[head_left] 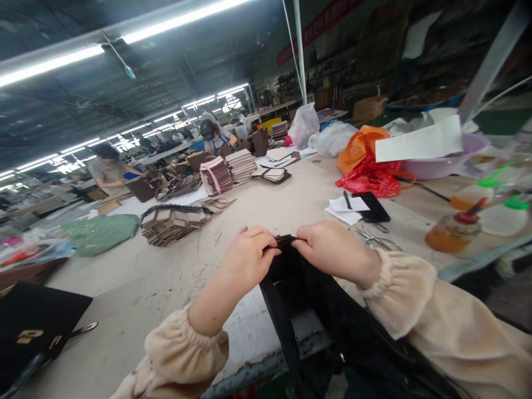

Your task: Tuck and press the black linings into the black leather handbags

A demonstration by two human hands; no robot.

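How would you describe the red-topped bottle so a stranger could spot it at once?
Start with the pale worktable and find the person's right hand. Further right, near the worktable's edge, is an orange-filled bottle. Its red top sets it apart from the green-topped bottles nearby.

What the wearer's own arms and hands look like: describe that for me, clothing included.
The left hand and right hand are both bare, with no gloves. The left sleeve and right sleeve are pale beige, loose and puffy, each gathered near the wrist into a ruffled cuff. No cables show on either arm.
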